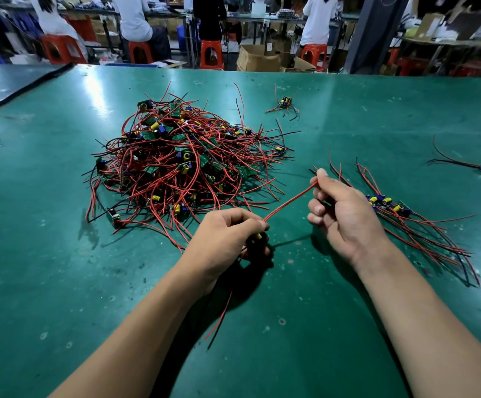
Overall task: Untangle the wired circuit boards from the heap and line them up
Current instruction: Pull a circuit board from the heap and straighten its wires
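On a green workshop table [61, 282], near the heap [176, 162], fingers of left hand [222, 237] and right hand [345, 216] pinch one red wire [291, 199].

Electronics assembly workshop: green-matted desk [319, 282], seated workers on red plastic stools [211, 54] at benches, cardboard boxes [258, 58] on the floor.

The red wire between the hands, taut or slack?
Taut: the red wire runs nearly straight from the left hand to the right hand.
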Demonstrator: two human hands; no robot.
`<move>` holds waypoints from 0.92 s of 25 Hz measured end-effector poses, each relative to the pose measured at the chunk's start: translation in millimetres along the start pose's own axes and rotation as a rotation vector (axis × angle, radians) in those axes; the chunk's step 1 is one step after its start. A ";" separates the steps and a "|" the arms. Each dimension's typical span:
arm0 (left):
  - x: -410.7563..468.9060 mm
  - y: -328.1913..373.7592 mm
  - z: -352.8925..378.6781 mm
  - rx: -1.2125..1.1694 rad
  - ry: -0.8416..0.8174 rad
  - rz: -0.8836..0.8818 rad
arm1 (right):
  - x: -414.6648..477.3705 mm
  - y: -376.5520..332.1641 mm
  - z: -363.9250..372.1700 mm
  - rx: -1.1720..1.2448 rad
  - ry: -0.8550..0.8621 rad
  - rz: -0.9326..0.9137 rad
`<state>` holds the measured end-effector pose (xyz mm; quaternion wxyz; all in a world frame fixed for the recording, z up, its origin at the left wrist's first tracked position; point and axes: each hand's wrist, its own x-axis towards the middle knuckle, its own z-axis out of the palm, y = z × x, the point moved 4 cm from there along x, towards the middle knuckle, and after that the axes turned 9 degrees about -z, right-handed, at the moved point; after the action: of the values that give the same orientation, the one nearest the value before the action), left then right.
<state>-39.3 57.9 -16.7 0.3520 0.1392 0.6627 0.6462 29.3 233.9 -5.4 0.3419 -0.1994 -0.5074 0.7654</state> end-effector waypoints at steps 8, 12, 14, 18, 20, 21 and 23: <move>0.0 1.5 0.9 0.034 -0.018 0.004 | 1.6 1.6 -1.6 -0.128 0.011 -0.010; 0.5 1.8 -0.4 0.033 -0.018 0.000 | 2.6 3.7 -5.7 -0.245 0.049 -0.036; 0.6 1.3 -0.9 0.009 -0.009 -0.006 | 2.2 2.5 -6.7 -0.227 0.068 -0.056; 0.9 -0.8 -0.8 -0.058 -0.004 -0.024 | -1.7 2.8 -0.6 -0.153 0.009 -0.035; 0.6 -1.1 -0.1 -0.066 -0.007 -0.013 | -3.4 4.2 2.0 -0.152 -0.018 -0.010; 0.5 -0.9 0.3 -0.079 -0.008 -0.012 | -3.7 4.8 2.7 -0.154 -0.023 -0.003; 0.4 -0.2 0.8 -0.119 -0.003 -0.022 | -3.7 5.2 3.1 -0.159 -0.020 0.004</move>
<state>-39.0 58.7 -16.9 0.3677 0.1119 0.6242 0.6802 28.2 227.8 -9.1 0.3182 -0.2193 -0.5695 0.7255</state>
